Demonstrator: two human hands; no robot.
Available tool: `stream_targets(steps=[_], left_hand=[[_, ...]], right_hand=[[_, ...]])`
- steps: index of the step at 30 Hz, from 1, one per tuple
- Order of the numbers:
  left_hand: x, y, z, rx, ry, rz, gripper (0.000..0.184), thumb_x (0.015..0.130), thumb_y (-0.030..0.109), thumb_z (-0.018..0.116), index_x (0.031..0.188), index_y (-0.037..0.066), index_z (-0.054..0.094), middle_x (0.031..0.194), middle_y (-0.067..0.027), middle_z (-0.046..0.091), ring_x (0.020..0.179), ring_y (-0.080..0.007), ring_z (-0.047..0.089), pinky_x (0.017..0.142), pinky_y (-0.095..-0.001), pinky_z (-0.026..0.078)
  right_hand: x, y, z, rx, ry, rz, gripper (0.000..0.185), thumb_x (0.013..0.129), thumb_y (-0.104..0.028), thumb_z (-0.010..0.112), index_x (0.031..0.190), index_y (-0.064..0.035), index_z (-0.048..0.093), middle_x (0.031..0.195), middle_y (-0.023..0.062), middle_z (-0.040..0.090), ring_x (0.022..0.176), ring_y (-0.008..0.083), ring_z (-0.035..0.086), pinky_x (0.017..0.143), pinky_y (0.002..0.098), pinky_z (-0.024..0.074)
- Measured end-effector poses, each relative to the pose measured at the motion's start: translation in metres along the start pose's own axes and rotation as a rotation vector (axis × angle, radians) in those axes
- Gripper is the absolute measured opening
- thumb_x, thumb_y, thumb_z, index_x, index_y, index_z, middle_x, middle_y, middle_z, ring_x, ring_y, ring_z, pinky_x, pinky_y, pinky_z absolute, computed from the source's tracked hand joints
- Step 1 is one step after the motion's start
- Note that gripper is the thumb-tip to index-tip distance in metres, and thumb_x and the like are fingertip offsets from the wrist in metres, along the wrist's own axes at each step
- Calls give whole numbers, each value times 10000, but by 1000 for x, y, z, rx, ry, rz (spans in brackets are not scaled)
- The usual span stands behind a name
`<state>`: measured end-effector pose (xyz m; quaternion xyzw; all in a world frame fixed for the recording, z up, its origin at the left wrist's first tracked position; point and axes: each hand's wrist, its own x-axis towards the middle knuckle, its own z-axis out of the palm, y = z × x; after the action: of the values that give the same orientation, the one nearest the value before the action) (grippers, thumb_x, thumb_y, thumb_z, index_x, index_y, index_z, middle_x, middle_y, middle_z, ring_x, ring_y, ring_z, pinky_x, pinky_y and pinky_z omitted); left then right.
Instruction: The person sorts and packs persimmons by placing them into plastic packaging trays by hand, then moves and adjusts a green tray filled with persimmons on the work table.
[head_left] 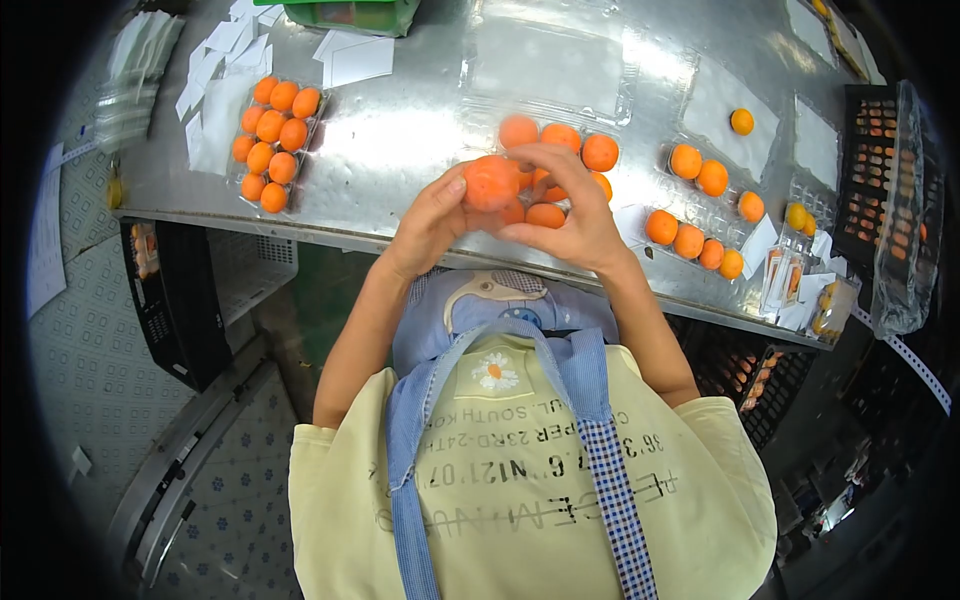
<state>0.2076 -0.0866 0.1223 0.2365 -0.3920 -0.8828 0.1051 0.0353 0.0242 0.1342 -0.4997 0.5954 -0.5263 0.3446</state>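
My left hand [432, 222] has its fingers closed around a round orange [492, 183], slightly blurred, held above the table's near side. On the other side of that fruit, my right hand [572, 215] is curved with thumb and fingers apart, and I see nothing in its grip. Beneath both hands lies a clear plastic tray with several oranges [600, 152] in it. The hands and the raised fruit partly hide this tray.
A filled tray of oranges [270, 127] sits at left on the metal table [400, 120]. Another clear tray [705, 205] at right is partly filled. White paper cards [358, 60], a green basket [350, 14] and an empty clear tray [545, 60] lie farther back. Black crates [865, 170] stand at right.
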Motion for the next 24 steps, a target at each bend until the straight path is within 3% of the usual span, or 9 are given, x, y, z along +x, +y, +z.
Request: stream_targets(steps=[2, 6, 11, 17, 24], left_hand=[[-3, -1, 6, 47, 25, -10, 620, 948, 436, 447, 1353, -29, 376, 1225, -142, 528, 1118, -247, 555, 925, -386, 472], [-7, -4, 4, 95, -15, -17, 603, 936, 378, 511, 1361, -26, 371, 1243, -131, 520, 1162, -225, 525, 954, -378, 458], [-10, -6, 17, 189, 1, 113, 517, 839, 60, 669, 1303, 14, 446, 1224, -92, 535, 1119, -177, 541, 957, -333, 462], [-9, -9, 27, 253, 1, 247, 480, 782, -28, 701, 1220, 20, 511, 1213, -90, 538, 1125, -180, 542, 969, -336, 459], [-8, -13, 24, 339, 8, 272, 483, 764, -35, 715, 1192, 45, 505, 1268, -113, 503, 1174, -197, 517, 1000, -336, 444]], right_hand=[[2, -4, 4, -112, 25, -138, 624, 658, -211, 826, 1203, -68, 558, 1140, 94, 578, 1027, 255, 549, 829, 346, 463], [0, -1, 5, -221, -1, -191, 589, 629, -180, 815, 1154, -66, 575, 1106, 95, 598, 1022, 295, 549, 871, 378, 436], [-7, 8, 6, -411, 41, -460, 625, 599, -116, 805, 1170, -79, 554, 1119, 87, 593, 1033, 299, 552, 879, 388, 429], [-14, -10, -4, -244, 43, -202, 802, 618, -64, 791, 1329, -66, 420, 1286, 130, 468, 1073, 300, 552, 885, 380, 492], [-18, -1, -15, -188, 9, -151, 840, 620, -46, 794, 1359, -66, 396, 1276, 140, 457, 1038, 251, 569, 784, 328, 530]])
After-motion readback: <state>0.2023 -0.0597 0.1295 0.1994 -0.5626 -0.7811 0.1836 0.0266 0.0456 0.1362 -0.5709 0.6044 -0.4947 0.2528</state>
